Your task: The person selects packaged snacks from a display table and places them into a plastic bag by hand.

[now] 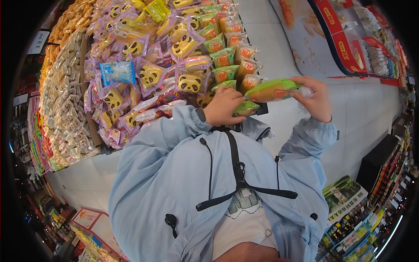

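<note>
My right hand (315, 98) grips one end of a packaged bread roll (271, 90) in a green and clear wrapper, held level above the edge of the display. My left hand (223, 106) is at the near end of the row of similar rolls, with a watch on its wrist. Between its fingers and thumb lies another green-wrapped bread roll (247, 108), partly hidden by the hand. A further green packet (225, 85) sits just beyond the left fingertips. Standing packets of the same kind (224, 56) run away from me in a row.
Panda-faced buns in purple wrappers (150, 75) are heaped left of the rolls, with a blue packet (118, 73) on top. Farther left, a divider (89, 118) borders a bin of small wrapped snacks (65, 100). Pale floor tiles (353, 105) and a red-trimmed display (338, 30) are at right.
</note>
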`<action>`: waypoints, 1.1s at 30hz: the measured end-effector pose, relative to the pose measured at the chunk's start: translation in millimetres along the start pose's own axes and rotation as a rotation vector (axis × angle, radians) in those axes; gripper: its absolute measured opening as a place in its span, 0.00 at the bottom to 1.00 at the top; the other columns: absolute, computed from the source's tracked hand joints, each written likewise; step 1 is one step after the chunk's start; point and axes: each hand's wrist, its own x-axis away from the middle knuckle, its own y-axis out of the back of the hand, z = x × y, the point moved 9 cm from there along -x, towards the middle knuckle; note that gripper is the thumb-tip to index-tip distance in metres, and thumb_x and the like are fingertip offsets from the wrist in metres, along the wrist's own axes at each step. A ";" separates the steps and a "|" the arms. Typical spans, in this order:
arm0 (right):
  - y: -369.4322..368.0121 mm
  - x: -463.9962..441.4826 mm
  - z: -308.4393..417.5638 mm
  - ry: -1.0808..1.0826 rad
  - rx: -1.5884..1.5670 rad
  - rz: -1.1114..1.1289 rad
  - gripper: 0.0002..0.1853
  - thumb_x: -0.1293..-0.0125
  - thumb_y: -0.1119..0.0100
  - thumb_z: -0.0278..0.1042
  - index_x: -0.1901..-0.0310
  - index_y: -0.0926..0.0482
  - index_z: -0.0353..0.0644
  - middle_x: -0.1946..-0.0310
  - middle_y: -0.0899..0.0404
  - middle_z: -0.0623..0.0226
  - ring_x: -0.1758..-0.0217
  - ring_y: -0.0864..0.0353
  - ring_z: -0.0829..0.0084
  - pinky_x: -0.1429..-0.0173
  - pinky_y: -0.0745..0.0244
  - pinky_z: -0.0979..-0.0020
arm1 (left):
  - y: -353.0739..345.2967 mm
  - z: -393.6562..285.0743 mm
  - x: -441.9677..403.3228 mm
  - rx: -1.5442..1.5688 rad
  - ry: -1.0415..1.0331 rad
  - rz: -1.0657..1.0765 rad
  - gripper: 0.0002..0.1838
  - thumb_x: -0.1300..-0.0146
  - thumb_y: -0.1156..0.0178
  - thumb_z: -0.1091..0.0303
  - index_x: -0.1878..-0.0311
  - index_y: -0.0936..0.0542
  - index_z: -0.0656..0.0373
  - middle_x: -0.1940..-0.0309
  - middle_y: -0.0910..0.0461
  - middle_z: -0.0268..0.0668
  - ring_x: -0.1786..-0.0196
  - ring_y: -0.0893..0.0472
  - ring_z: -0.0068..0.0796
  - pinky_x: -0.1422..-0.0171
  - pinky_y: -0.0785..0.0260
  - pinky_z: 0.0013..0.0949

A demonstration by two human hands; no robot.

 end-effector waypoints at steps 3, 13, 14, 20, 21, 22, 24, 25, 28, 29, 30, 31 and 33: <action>5.9 -3.2 5.6 0.042 -0.034 -0.053 0.18 0.55 0.36 0.21 0.58 0.21 0.35 0.65 0.20 0.58 0.62 0.21 0.67 0.55 0.29 0.73 | 35.7 16.4 17.1 -0.011 0.071 -0.172 0.18 0.56 0.35 0.60 0.61 0.23 0.56 0.64 0.24 0.37 0.52 0.28 0.36 0.43 0.46 0.44; 2.5 -56.3 57.1 0.261 -0.003 0.016 0.17 0.56 0.36 0.19 0.60 0.21 0.36 0.65 0.20 0.58 0.63 0.21 0.64 0.57 0.29 0.72 | 208.2 177.4 -88.9 -0.465 0.201 -0.322 0.12 0.48 0.39 0.61 0.62 0.19 0.54 0.66 0.20 0.40 0.60 0.21 0.41 0.54 0.32 0.41; 2.9 -59.5 57.7 0.270 -0.012 -0.013 0.17 0.56 0.36 0.19 0.60 0.21 0.36 0.65 0.20 0.58 0.63 0.21 0.64 0.57 0.29 0.72 | 212.4 195.2 -112.3 -0.465 0.201 -0.268 0.13 0.48 0.40 0.61 0.60 0.19 0.53 0.64 0.20 0.41 0.59 0.21 0.41 0.54 0.31 0.42; 39.1 -94.3 30.8 0.178 -0.180 -0.301 0.16 0.54 0.34 0.21 0.59 0.21 0.36 0.67 0.19 0.64 0.66 0.22 0.75 0.62 0.29 0.76 | 154.8 366.0 -209.7 -0.427 0.369 0.051 0.17 0.47 0.39 0.61 0.55 0.21 0.55 0.59 0.21 0.47 0.56 0.23 0.47 0.51 0.30 0.40; 49.6 -106.2 19.0 0.136 -0.221 -0.396 0.16 0.53 0.34 0.22 0.59 0.21 0.36 0.68 0.19 0.66 0.68 0.23 0.78 0.64 0.30 0.77 | 150.3 370.1 -217.1 -0.438 0.388 0.073 0.16 0.48 0.40 0.60 0.57 0.21 0.56 0.60 0.21 0.46 0.56 0.22 0.47 0.52 0.30 0.41; 59.0 -119.0 7.5 0.096 -0.264 -0.485 0.15 0.52 0.33 0.23 0.59 0.21 0.36 0.69 0.19 0.68 0.69 0.23 0.81 0.65 0.30 0.79 | 143.7 366.7 -217.7 -0.448 0.413 0.093 0.16 0.48 0.41 0.59 0.59 0.21 0.57 0.61 0.21 0.45 0.57 0.22 0.47 0.53 0.30 0.42; 72.3 -161.1 9.8 0.099 -0.229 -0.548 0.16 0.49 0.33 0.28 0.57 0.21 0.36 0.73 0.21 0.72 0.74 0.28 0.87 0.71 0.33 0.83 | 134.4 357.3 -217.1 -0.492 0.435 0.130 0.16 0.49 0.41 0.58 0.61 0.22 0.58 0.62 0.20 0.45 0.57 0.22 0.46 0.54 0.30 0.43; 74.4 -185.7 9.5 0.125 -0.215 -0.591 0.16 0.49 0.33 0.29 0.57 0.21 0.36 0.75 0.22 0.73 0.76 0.29 0.88 0.72 0.34 0.85 | 132.0 349.7 -217.4 -0.525 0.432 0.147 0.16 0.49 0.40 0.58 0.60 0.22 0.58 0.62 0.21 0.44 0.57 0.22 0.46 0.54 0.29 0.42; 58.2 -273.0 -18.8 0.138 -0.150 -0.516 0.16 0.47 0.36 0.31 0.55 0.20 0.41 0.68 0.19 0.67 0.69 0.22 0.79 0.64 0.27 0.78 | 134.8 359.7 -206.6 -0.399 0.429 0.086 0.14 0.51 0.38 0.60 0.64 0.20 0.59 0.65 0.22 0.43 0.60 0.22 0.46 0.56 0.30 0.43; 48.0 -299.3 -29.9 0.106 -0.117 -0.460 0.16 0.47 0.35 0.31 0.55 0.20 0.40 0.65 0.19 0.65 0.66 0.21 0.78 0.61 0.27 0.77 | 138.8 358.3 -199.0 -0.343 0.420 0.043 0.14 0.52 0.37 0.60 0.65 0.20 0.60 0.66 0.22 0.43 0.61 0.22 0.46 0.57 0.30 0.44; 37.9 -319.8 -36.5 0.085 -0.267 -0.447 0.15 0.48 0.37 0.30 0.56 0.20 0.41 0.68 0.18 0.64 0.70 0.21 0.76 0.63 0.27 0.74 | 142.9 353.3 -192.2 -0.289 0.408 -0.001 0.14 0.53 0.37 0.61 0.66 0.19 0.60 0.67 0.22 0.43 0.62 0.22 0.46 0.58 0.31 0.44; 26.6 -338.1 -41.3 0.064 -0.418 -0.434 0.14 0.50 0.38 0.30 0.58 0.19 0.42 0.72 0.18 0.63 0.73 0.22 0.73 0.66 0.27 0.71 | 150.8 332.4 -187.0 -0.246 0.310 -0.060 0.11 0.54 0.35 0.63 0.70 0.19 0.60 0.72 0.24 0.42 0.65 0.23 0.45 0.60 0.32 0.44; 10.5 -364.9 -44.5 0.052 -0.283 -0.431 0.15 0.51 0.38 0.29 0.58 0.19 0.40 0.72 0.18 0.64 0.74 0.22 0.75 0.66 0.27 0.72 | 155.6 305.4 -179.8 -0.241 0.122 -0.106 0.10 0.53 0.36 0.67 0.67 0.19 0.62 0.73 0.25 0.41 0.67 0.24 0.43 0.62 0.33 0.41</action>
